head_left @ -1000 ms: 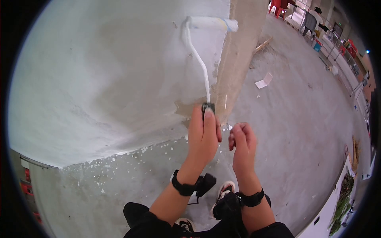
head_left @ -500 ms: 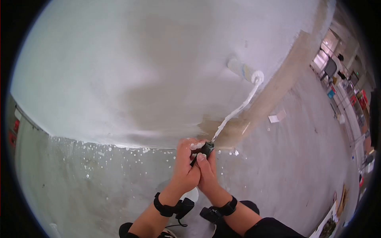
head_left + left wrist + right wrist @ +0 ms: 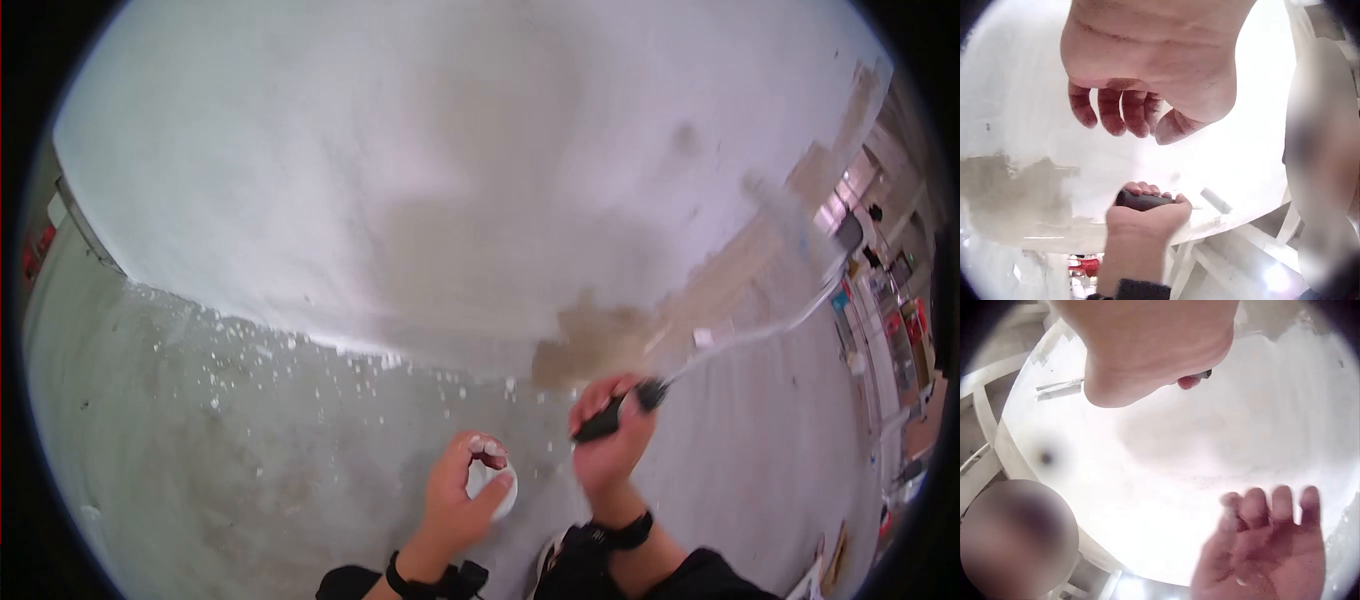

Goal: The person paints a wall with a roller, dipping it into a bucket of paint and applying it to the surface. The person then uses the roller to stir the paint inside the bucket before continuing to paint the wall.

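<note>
White-coated paint roller [image 3: 745, 338] with a black handle [image 3: 600, 424] has swung rightward; its blurred sleeve [image 3: 793, 220] is hard to make out. Long axis: handle lower left, sleeve upper right. Right hand [image 3: 612, 445] grips the handle; left hand [image 3: 462, 495], released, partly hides a white round object [image 3: 509, 503].

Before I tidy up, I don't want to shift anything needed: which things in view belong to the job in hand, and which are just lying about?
Job:
- paint roller, held in the right grip
- wall, white with brown patches
- possibly the round white item, partly hidden by the left grip

Apparently lying about:
- small white piece
- red items, left edge
</note>
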A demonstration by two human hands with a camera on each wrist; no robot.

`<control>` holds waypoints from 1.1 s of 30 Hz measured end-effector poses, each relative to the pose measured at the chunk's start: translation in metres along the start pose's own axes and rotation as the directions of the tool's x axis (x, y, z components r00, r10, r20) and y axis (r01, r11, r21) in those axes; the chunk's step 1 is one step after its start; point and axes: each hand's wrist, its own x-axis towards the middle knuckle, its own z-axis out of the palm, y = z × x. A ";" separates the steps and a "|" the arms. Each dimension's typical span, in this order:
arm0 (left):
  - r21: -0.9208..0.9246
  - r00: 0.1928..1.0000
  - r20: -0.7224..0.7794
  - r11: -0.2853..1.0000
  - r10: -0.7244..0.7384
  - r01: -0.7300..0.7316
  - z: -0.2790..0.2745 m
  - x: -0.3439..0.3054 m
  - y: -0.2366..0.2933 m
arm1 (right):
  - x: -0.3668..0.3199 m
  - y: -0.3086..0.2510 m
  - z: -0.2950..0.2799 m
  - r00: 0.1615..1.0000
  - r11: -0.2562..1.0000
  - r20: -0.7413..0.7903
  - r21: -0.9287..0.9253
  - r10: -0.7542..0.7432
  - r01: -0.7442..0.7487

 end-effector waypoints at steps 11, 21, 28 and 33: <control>-0.212 0.862 -0.356 0.930 -0.359 0.300 -0.130 0.016 0.014 | 0.022 -0.020 -0.033 0.983 0.892 -0.159 -0.452 -0.096 0.014; -0.104 0.794 -0.461 0.913 -0.395 0.394 -0.124 0.022 0.018 | 0.033 -0.008 -0.041 0.955 0.876 -0.210 -0.474 -0.211 0.089; -0.216 0.786 -0.378 0.872 -0.490 0.440 -0.103 0.027 0.003 | 0.048 -0.013 -0.048 0.944 0.835 -0.163 -0.526 -0.287 0.163; -0.249 0.804 -0.328 0.866 -0.497 0.434 -0.092 0.033 -0.006 | 0.099 -0.017 -0.045 0.935 0.836 -0.205 -0.530 -0.291 0.144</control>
